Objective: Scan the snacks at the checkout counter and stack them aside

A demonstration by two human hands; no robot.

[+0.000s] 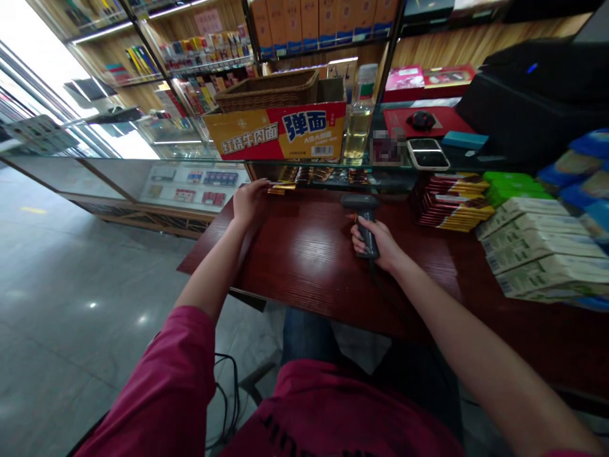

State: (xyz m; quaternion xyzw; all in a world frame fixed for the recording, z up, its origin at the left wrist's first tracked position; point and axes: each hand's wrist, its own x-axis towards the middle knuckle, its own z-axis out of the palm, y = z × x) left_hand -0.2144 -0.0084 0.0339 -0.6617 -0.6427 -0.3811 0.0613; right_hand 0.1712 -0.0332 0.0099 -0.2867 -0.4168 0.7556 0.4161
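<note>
Scanner (368, 236) gripped in right hand (384, 246), fingers wrapped round its handle; head just beyond the fist, seems to point left, handle axis running away from the body. Left hand (248, 203) pinches gold packet (284, 186), just right of its fingertips, long axis sideways. Probably lining up a scan; next move calls for the packet's code facing the scanner.

Shop, retail. Shelves (102, 33) at back full of boxed goods, incl. row of orange boxes (309, 28); glass case (107, 181) displaying small packs (221, 178); barcode scanner (365, 219) in use position over wooden counter (304, 279); stacked snack packs (454, 203) on it.
</note>
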